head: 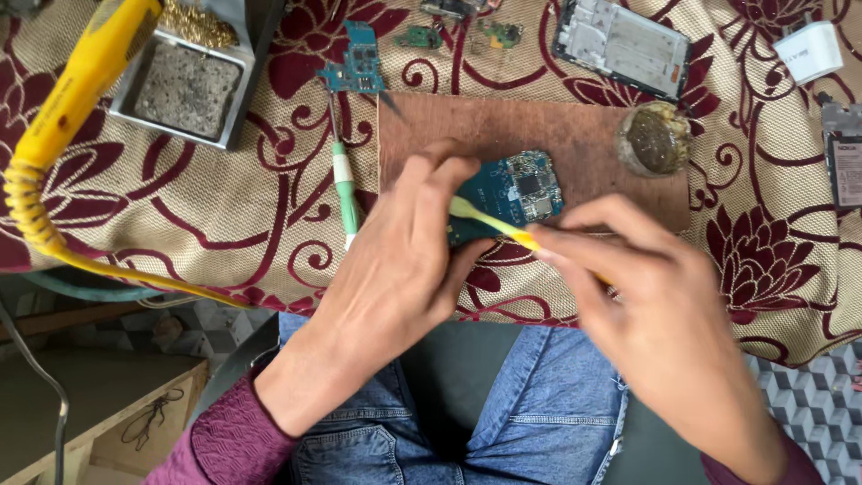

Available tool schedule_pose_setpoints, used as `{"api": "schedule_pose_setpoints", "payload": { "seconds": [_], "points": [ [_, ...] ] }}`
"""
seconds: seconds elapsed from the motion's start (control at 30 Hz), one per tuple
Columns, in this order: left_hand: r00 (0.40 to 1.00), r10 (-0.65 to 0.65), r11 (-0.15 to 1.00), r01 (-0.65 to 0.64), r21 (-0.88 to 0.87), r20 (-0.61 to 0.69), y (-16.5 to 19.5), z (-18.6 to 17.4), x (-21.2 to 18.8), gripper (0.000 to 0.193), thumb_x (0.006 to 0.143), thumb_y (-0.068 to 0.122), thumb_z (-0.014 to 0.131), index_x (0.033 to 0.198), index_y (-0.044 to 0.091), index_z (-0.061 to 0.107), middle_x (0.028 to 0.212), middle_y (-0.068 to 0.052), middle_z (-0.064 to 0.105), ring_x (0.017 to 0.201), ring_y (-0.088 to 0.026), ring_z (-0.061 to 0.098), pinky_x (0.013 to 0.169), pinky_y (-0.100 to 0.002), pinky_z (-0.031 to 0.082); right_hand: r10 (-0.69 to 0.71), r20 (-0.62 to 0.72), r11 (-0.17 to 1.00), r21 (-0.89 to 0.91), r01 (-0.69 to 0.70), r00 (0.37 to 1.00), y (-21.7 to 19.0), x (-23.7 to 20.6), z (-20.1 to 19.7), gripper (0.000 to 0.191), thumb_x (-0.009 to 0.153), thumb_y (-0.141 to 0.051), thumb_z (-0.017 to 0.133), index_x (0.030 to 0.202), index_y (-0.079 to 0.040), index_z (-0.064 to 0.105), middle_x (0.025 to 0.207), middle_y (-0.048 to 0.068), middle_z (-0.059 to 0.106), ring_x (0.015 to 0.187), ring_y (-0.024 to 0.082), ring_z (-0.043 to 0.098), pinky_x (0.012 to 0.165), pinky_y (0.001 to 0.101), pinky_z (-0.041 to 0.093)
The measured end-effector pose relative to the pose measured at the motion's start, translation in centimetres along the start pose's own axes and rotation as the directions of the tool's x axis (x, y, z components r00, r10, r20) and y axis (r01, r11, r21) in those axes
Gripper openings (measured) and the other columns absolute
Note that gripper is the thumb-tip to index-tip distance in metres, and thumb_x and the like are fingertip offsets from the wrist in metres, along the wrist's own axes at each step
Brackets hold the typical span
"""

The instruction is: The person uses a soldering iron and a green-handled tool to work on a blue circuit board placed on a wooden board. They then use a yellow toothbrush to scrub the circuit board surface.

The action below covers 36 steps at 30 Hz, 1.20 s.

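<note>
Blue board (pixel 514 193) sits on the wood block (pixel 575 135), mid tabletop. Looks light, stiff, fragile to me; I'd hold it by the edges. Left hand (pixel 395 260) pins its near-left edge, right hand (pixel 646 296) pinches a yellow brush (pixel 489 220). Green screwdriver (pixel 345 184) left.

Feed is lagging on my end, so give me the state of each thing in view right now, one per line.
Left hand: pressed on the blue circuit board, holding it on the wooden board.
Right hand: gripping a yellow brush, tip on the circuit board.
Second circuit board: lying loose on the cloth, untouched.
Green screwdriver: lying idle.
Yellow soldering iron: resting in its stand.
Phone frame: stripped, lying flat.
</note>
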State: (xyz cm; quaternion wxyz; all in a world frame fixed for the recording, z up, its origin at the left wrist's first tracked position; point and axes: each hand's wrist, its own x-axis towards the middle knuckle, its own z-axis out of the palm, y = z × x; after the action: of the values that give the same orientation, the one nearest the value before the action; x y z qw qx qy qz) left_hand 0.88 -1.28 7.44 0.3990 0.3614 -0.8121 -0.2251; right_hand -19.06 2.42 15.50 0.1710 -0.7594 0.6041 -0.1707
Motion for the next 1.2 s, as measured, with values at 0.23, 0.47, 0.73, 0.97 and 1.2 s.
{"api": "schedule_pose_setpoints", "payload": {
  "seconds": [0.23, 0.47, 0.73, 0.97, 1.2],
  "points": [
    [0.975, 0.180, 0.853, -0.222, 0.472, 0.134, 4.9, -0.4, -2.8, 0.028, 0.094, 0.013, 0.063, 0.117, -0.002, 0.067, 0.126, -0.019, 0.061, 0.115, -0.032, 0.058, 0.096, -0.044, 0.043, -0.014, 0.003, 1.000, 0.013, 0.014, 1.000, 1.5, -1.0, -0.2, 0.021, 0.089, -0.002, 0.068, 0.109, -0.001, 0.075, 0.095, 0.010, 0.071, 0.074, 0.023, 0.072, 0.065, 0.0334, 0.055],
    [0.972, 0.159, 0.864, -0.221, 0.451, 0.173, 4.9, 1.7, -3.0, 0.043, 0.082, 0.014, 0.063, 0.119, -0.006, 0.070, 0.134, -0.019, 0.064, 0.130, -0.033, 0.058, 0.117, -0.044, 0.042, 0.060, 0.069, 0.994, 0.086, -0.066, 0.996, 2.1, 0.1, -0.5, 0.023, 0.090, -0.008, 0.069, 0.111, -0.002, 0.075, 0.087, 0.010, 0.071, 0.067, 0.021, 0.066, 0.059, 0.0329, 0.052],
    [0.829, -0.514, 0.025, 0.272, -0.962, 0.222, 3.4, -2.1, -3.1, 0.047, 0.091, -0.017, 0.062, 0.134, 0.002, 0.056, 0.159, -0.014, 0.046, 0.149, -0.033, 0.051, 0.108, -0.036, 0.050, 0.140, 0.110, 0.983, 0.104, -0.152, 0.984, 2.3, 0.3, -0.3, 0.023, 0.089, -0.009, 0.069, 0.110, -0.004, 0.075, 0.079, 0.009, 0.069, 0.059, 0.019, 0.059, 0.053, 0.0333, 0.046],
    [0.812, -0.496, -0.202, 0.236, -0.951, 0.307, 1.6, -2.0, -3.9, 0.059, 0.090, -0.022, 0.055, 0.144, 0.001, 0.048, 0.163, -0.018, 0.041, 0.150, -0.039, 0.046, 0.110, -0.037, 0.049, 0.199, 0.116, 0.972, 0.105, -0.211, 0.973, 2.4, -0.1, 0.2, 0.024, 0.089, -0.007, 0.069, 0.112, -0.005, 0.075, 0.077, 0.010, 0.067, 0.053, 0.019, 0.060, 0.048, 0.0333, 0.044],
    [0.798, -0.460, -0.332, 0.251, -0.909, 0.388, 2.0, -1.5, -3.7, 0.057, 0.088, -0.024, 0.055, 0.139, 0.002, 0.051, 0.157, -0.021, 0.046, 0.144, -0.040, 0.050, 0.108, -0.037, 0.052, 0.115, 0.077, 0.986, 0.110, -0.123, 0.990, 1.9, 0.0, 0.3, 0.022, 0.090, -0.007, 0.068, 0.111, -0.004, 0.075, 0.086, 0.011, 0.072, 0.067, 0.020, 0.071, 0.060, 0.0324, 0.051]
  ]
}}
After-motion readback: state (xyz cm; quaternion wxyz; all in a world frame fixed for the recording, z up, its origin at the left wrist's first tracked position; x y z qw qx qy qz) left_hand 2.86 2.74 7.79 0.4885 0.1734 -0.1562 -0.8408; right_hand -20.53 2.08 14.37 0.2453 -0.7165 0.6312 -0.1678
